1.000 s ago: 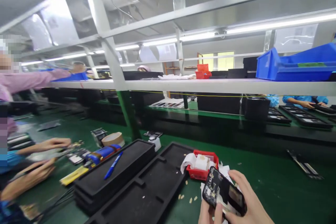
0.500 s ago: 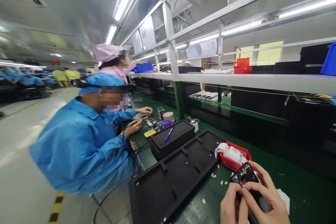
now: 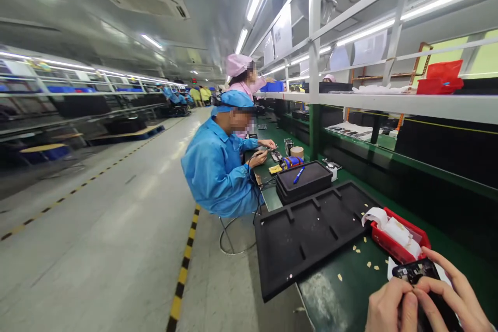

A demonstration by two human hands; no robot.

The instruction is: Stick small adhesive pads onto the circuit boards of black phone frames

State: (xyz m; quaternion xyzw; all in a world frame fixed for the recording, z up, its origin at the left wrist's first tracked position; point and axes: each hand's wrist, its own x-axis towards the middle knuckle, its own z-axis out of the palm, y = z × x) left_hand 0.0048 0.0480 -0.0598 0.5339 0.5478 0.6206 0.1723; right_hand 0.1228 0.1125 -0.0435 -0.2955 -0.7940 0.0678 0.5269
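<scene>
At the lower right, an opened black smartphone (image 3: 417, 270) with bare inner parts at its top end lies between my hands. My left hand (image 3: 389, 305) grips its near left side, thumb and index finger brought together over it. My right hand (image 3: 453, 290) wraps the far right side, one finger along the top corner, its fingertips meeting those of the left over the phone. Whether something tiny is pinched there is hidden. Just beyond the phone stands a red bin (image 3: 412, 236) with rolls of white material (image 3: 397, 229) in it. Small beige scraps (image 3: 369, 264) lie on the green bench beside it.
A compartmented black tray (image 3: 311, 228) overhangs the bench's near edge. Behind it, a blue pen (image 3: 299, 175) rests on stacked black trays (image 3: 303, 187). A co-worker in blue (image 3: 221, 166) sits farther along, hands over small parts. A white shelf (image 3: 389, 99) runs above the bench.
The view has swung left, so the bench and my hands sit farther right in the picture. Both hands stay on the smartphone, whose top end now looks more tilted away.
</scene>
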